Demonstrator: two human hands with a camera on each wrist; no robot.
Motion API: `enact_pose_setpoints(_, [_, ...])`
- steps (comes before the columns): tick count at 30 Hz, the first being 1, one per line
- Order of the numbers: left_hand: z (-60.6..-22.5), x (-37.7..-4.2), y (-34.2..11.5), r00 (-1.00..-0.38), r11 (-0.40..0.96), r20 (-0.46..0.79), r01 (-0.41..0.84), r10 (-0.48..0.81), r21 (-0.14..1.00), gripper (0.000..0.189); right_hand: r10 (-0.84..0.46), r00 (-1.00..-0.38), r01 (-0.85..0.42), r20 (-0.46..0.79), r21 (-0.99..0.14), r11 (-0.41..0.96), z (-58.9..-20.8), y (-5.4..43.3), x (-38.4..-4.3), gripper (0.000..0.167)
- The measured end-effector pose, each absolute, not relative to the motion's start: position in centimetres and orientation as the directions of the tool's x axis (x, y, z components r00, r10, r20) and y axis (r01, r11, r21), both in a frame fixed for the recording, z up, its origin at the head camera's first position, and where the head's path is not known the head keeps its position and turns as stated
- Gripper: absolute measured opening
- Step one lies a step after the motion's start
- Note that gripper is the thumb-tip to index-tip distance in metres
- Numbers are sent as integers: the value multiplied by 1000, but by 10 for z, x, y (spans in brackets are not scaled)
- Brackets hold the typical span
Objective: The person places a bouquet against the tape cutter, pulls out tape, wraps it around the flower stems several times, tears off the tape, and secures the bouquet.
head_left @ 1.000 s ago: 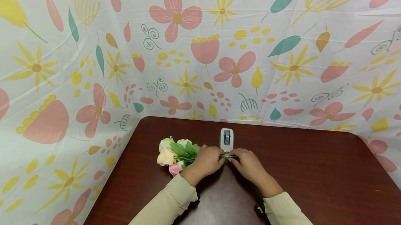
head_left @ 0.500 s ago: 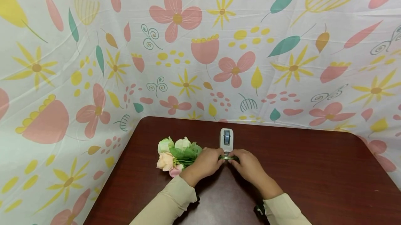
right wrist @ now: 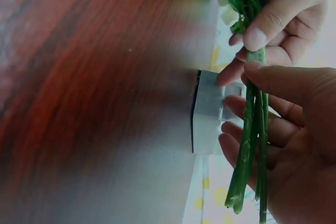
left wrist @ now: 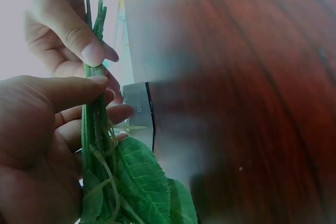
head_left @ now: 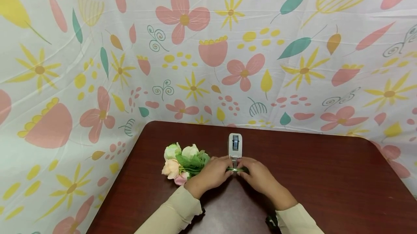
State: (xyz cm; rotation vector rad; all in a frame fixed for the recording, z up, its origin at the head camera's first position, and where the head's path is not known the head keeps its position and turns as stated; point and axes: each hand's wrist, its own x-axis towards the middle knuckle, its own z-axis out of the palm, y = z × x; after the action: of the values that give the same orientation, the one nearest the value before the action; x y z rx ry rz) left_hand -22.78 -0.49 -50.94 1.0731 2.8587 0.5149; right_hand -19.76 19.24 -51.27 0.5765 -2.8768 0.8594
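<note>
A bouquet of roses (head_left: 172, 168), green-white, peach and pink with green leaves (left wrist: 142, 177), lies with its heads to the left. My left hand (head_left: 213, 171) pinches the bundled green stems (right wrist: 244, 145) just below the leaves. Close beside it, my right hand (head_left: 258, 176) pinches the same stems between thumb and fingers, nearer the cut ends. Right behind both hands stands a white tape dispenser (head_left: 235, 143) with a roll of tape in it. A short strip of clear tape (head_left: 235, 163) spans from its front edge to the stems between the hands.
The dark red-brown table (head_left: 325, 176) extends to both sides of the hands. A flower-printed cloth (head_left: 293, 46) hangs behind its back edge and along the left side.
Both hands and the stems have shifted slightly toward the person, away from the dispenser. More of the tape strip shows between the dispenser and the stems. The flower heads have turned slightly.
</note>
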Motion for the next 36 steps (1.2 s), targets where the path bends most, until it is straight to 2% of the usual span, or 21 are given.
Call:
enact_pose_setpoints(6, [-507, -223, -5, -758, 720, 10, 624, 653, 302, 6, -364, -923, -371, 122, -535, 759, -509, 194, -194, 13])
enact_pose_setpoints(11, [-506, -218, -6, -750, 713, 15, 635, 662, 295, 6, -392, -912, -392, 118, -530, 752, -508, 195, -191, 15])
enact_pose_setpoints(21, [-503, -218, -10, -752, 703, 89, 646, 653, 296, 8, -400, -884, -467, 241, -451, 760, -511, 194, -187, 18])
enact_pose_setpoints(25, [-499, -220, -12, -750, 704, 51, 640, 659, 307, 14, -399, -869, -491, 293, -410, 769, -512, 194, -187, 19])
enact_pose_setpoints(30, [-494, -220, -14, -751, 726, -39, 622, 659, 293, 30, -377, -871, -485, 316, -417, 769, -514, 193, -188, 20])
enact_pose_setpoints(36, [-493, -223, -14, -742, 712, -25, 632, 670, 308, 24, -352, -876, -472, 329, -441, 763, -516, 192, -188, 22])
